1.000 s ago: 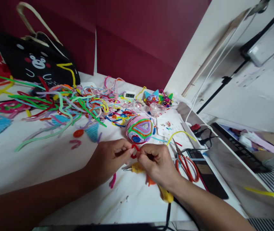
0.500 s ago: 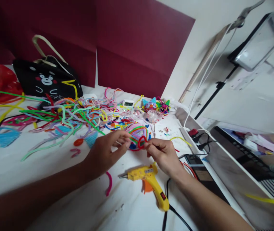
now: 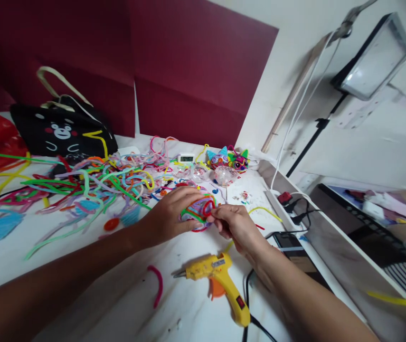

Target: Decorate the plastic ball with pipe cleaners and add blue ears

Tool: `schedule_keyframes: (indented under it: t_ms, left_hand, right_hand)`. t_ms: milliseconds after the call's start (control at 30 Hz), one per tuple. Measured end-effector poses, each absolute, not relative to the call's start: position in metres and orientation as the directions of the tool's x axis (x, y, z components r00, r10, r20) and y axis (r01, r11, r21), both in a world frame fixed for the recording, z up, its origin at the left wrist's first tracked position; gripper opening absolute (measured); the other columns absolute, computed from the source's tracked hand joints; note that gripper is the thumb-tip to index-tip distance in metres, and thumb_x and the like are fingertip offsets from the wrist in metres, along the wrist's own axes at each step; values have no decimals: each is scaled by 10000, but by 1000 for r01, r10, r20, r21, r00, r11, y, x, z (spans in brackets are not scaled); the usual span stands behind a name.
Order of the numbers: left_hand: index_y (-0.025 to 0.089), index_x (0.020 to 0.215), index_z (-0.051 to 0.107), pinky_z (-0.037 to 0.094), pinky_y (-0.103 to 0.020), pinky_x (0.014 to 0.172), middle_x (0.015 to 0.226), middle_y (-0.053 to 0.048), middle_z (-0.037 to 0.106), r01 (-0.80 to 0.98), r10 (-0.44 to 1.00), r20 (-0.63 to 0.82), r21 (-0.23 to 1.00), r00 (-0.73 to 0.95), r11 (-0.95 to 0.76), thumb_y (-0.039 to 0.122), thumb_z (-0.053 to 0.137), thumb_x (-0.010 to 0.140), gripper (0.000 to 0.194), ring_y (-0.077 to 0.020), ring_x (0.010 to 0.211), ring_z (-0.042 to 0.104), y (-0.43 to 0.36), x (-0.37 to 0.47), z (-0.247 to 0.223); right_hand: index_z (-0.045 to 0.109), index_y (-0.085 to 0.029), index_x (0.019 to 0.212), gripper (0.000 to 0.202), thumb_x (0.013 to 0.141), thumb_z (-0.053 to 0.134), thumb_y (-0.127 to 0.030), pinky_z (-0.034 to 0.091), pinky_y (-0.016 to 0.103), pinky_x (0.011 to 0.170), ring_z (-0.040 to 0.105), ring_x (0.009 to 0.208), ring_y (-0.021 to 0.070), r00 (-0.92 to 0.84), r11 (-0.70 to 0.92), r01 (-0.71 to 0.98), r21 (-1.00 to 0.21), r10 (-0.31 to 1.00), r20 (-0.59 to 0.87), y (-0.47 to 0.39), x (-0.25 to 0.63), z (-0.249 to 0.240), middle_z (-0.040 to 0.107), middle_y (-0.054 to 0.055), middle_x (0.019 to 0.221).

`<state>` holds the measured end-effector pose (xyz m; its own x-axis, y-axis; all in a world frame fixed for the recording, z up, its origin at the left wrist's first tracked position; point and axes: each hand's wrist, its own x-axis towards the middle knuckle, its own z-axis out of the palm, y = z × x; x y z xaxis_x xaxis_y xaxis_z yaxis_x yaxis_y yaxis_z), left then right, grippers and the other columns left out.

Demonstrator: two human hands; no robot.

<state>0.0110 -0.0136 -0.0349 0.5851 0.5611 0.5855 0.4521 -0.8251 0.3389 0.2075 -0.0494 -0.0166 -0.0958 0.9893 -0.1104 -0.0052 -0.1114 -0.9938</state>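
My left hand (image 3: pixel 169 213) is wrapped round the left side of a ball covered in coloured pipe cleaners (image 3: pixel 194 209), its fingers over the top and thumb below. A small red pipe cleaner loop (image 3: pixel 208 207) is pinched between the thumb and finger of my right hand (image 3: pixel 231 222), against or just in front of the ball's right side; I cannot tell if they touch. Below the hands lies a yellow glue gun (image 3: pixel 212 270) on its side, nozzle pointing left. A curved magenta pipe cleaner (image 3: pixel 158 286) rests to the left of it.
Tangled pipe cleaners (image 3: pixel 113 178) cover the table's left and back. A black bag (image 3: pixel 63 130) stands behind them. Two decorated animal-face balls (image 3: pixel 237 162) sit at the back, near a small digital clock (image 3: pixel 186 158). A power strip (image 3: pixel 284 211) and a phone (image 3: pixel 286 241) lie right.
My left hand has moved right and taken hold of the ball. My right hand still pinches the red loop, now closer to the ball. The camera view has shifted slightly.
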Motion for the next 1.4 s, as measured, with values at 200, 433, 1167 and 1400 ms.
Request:
schedule_keyframes:
  t_ms: [200,433,1167,1400]
  left_hand:
    - [178,1235,584,347,-453,1095,1233,-127,614,386,446,626,240,640,-891,389,619,856,435,-282,1233,495,0,13,-27]
    - [201,1226,600,219,-496,1154,1203,-96,659,337,430,586,268,687,-903,371,575,895,373,-258,1201,536,3,11,-18]
    - [190,1153,565,374,-363,907,985,-56,671,266,255,709,98,657,-959,368,530,930,288,-192,956,589,2,22,-8]
    - [181,1142,585,356,-355,929,975,-56,681,243,241,692,97,681,-965,420,482,941,329,-183,960,598,8,20,-9]
  right_hand:
    - [667,-127,560,196,636,602,-295,164,211,332,315,282,50,-77,-164,-114,-980,985,-156,-48,200,-13,482,-50,364]
    - [623,-141,529,201,670,602,-283,178,209,359,316,303,41,-131,-159,-146,-976,981,-140,-56,195,-6,498,-45,386]
    - [578,-161,465,251,697,558,-257,259,212,422,364,362,60,-129,-72,-122,-990,990,-56,-63,203,-7,486,-38,399]
    - [636,-148,512,171,629,542,-230,219,194,379,342,319,43,-174,-189,-203,-961,973,-154,-58,201,-8,530,-34,405]
